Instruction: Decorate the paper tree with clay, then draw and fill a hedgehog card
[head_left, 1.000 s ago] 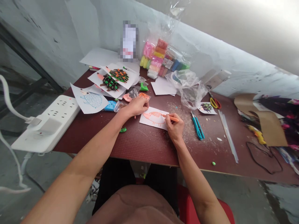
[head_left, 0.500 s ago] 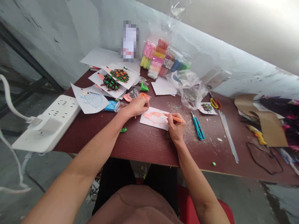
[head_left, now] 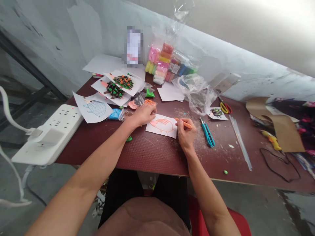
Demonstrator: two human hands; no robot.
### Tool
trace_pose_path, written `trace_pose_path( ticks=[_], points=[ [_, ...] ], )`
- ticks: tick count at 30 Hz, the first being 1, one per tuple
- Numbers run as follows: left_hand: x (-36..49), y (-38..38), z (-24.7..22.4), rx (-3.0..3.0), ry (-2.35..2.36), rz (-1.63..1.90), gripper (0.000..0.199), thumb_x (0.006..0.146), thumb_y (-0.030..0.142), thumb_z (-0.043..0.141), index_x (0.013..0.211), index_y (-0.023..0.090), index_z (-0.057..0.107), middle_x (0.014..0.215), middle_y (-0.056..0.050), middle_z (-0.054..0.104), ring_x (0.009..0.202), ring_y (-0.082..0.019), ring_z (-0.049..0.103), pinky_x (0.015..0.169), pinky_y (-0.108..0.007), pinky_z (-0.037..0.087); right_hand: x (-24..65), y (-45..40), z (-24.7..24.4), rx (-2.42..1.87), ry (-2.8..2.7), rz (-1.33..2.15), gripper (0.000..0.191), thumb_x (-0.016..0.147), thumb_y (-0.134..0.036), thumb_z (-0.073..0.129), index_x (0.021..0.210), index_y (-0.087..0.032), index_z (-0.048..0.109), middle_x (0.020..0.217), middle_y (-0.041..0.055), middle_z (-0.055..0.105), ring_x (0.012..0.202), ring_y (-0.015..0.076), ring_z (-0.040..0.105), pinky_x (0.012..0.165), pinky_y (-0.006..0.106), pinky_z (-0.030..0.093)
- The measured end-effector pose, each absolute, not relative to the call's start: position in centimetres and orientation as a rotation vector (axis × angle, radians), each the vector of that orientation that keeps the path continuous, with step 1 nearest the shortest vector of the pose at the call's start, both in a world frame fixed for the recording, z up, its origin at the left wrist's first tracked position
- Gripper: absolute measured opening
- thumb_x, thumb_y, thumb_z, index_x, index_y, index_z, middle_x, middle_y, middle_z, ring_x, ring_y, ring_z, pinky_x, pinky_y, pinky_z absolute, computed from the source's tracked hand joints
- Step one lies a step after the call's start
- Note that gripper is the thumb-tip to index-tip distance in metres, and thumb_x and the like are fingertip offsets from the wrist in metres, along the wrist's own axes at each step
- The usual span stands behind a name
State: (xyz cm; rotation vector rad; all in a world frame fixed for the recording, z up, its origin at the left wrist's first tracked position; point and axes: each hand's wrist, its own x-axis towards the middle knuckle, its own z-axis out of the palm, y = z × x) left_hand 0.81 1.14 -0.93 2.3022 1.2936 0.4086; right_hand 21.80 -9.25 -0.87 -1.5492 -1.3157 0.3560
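A small white card (head_left: 163, 131) with an orange hedgehog drawing lies flat on the dark red table. My right hand (head_left: 186, 132) is closed around an orange pen (head_left: 184, 123), its tip at the card's upper right edge. At the card's upper left corner rests my left hand (head_left: 145, 114), its fingers bent together; whether they pinch anything is hidden. Just behind that hand lie bags of orange clay (head_left: 150, 102) and pink clay (head_left: 133, 104). Blue clay (head_left: 115, 114) sits to its left.
Hedgehog pictures (head_left: 114, 88), a blue drawing (head_left: 93, 108) and a power strip (head_left: 49, 134) are at left. Bagged clay (head_left: 163, 64) stands behind. A teal cutter (head_left: 208, 132), scissors (head_left: 225, 107), clear sticks (head_left: 240, 142) and a yellow glue gun (head_left: 272, 140) lie right.
The pen tip has moved from the drawing's back to the card's upper right edge. My left hand stays at the card's corner. The view has shifted slightly.
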Motion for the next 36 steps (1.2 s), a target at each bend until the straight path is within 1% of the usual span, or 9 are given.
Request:
trace_pose_path(
  ticks=[4,9,12,17,23,26,28,31,36],
  points=[
    [0.9,1.0,-1.0,2.322,1.302,0.414,0.029,0.085,0.017,0.055,0.107,0.018,0.073,0.104,-0.009,0.075,0.1,-0.024,0.066,0.09,-0.035,0.049,21.7,-9.3,-0.5,-1.538,-1.343,0.355,0.03,0.092,-0.046,0.058,0.083,-0.019,0.068,0.079,0.0043,0.072,0.067,0.0172,0.065,0.064,0.03,0.048],
    [1.6,0.6,-0.4,2.382,1.332,0.365,0.027,0.087,0.015,0.052,0.101,0.017,0.075,0.114,-0.012,0.072,0.107,-0.027,0.065,0.094,-0.038,0.049,21.9,-9.2,-0.5,-1.525,-1.328,0.414,0.031,0.091,-0.048,0.058,0.083,-0.02,0.067,0.075,0.0026,0.07,0.064,0.0166,0.064,0.061,0.03,0.048],
    [2.2,0.8,0.0,2.414,1.337,0.313,0.022,0.085,0.017,0.055,0.097,0.016,0.074,0.11,-0.013,0.071,0.105,-0.027,0.065,0.091,-0.037,0.05,22.0,-9.1,-0.5,-1.502,-1.304,0.429,0.031,0.091,-0.049,0.058,0.083,-0.02,0.067,0.075,0.0022,0.069,0.063,0.0168,0.064,0.06,0.03,0.048],
    [2.4,1.8,0.0,2.346,1.317,0.239,0.016,0.081,0.018,0.059,0.09,0.018,0.072,0.096,-0.009,0.074,0.091,-0.023,0.066,0.078,-0.03,0.05,22.2,-8.7,0.5,-1.479,-1.321,0.44,0.031,0.091,-0.049,0.057,0.081,-0.021,0.065,0.072,0.0014,0.067,0.062,0.0164,0.063,0.059,0.029,0.047],
    [1.9,2.2,-0.3,2.33,1.279,0.322,0.011,0.076,0.016,0.058,0.08,0.017,0.068,0.086,-0.006,0.073,0.081,-0.02,0.065,0.07,-0.028,0.047,23.2,-7.7,3.1,-1.445,-1.509,0.44,0.024,0.091,-0.041,0.059,0.081,-0.02,0.066,0.072,0.002,0.07,0.061,0.0138,0.061,0.057,0.027,0.042],
    [1.4,2.0,-0.2,2.308,1.361,0.354,0.011,0.077,0.016,0.058,0.083,0.017,0.068,0.087,-0.007,0.073,0.08,-0.021,0.064,0.068,-0.029,0.046,23.2,-7.2,2.9,-1.437,-1.521,0.503,0.023,0.09,-0.04,0.059,0.092,-0.02,0.07,0.076,0.0023,0.072,0.062,0.0135,0.062,0.058,0.027,0.044],
    [1.1,1.8,-0.1,2.294,1.393,0.359,0.015,0.077,0.016,0.059,0.089,0.017,0.069,0.089,-0.008,0.073,0.08,-0.021,0.064,0.069,-0.03,0.045,23.0,-7.1,2.0,-1.42,-1.495,0.569,0.026,0.089,-0.041,0.058,0.094,-0.019,0.071,0.078,0.0026,0.073,0.061,0.0133,0.061,0.058,0.027,0.045],
    [0.8,1.8,-0.2,2.26,1.388,0.353,0.02,0.076,0.013,0.061,0.094,0.016,0.07,0.091,-0.008,0.073,0.081,-0.021,0.064,0.069,-0.029,0.045,22.5,-7.0,0.5,-1.396,-1.434,0.61,0.027,0.088,-0.043,0.059,0.088,-0.019,0.071,0.079,0.0032,0.072,0.061,0.0136,0.06,0.059,0.028,0.046],
    [0.5,2.2,-0.6,2.222,1.279,0.358,0.018,0.076,0.013,0.061,0.09,0.016,0.073,0.088,-0.006,0.074,0.078,-0.018,0.063,0.068,-0.027,0.043,22.7,-7.0,-0.2,-1.409,-1.392,0.594,0.025,0.086,-0.043,0.062,0.08,-0.019,0.066,0.07,0.0015,0.068,0.057,0.0137,0.058,0.057,0.027,0.045]
  ],
)
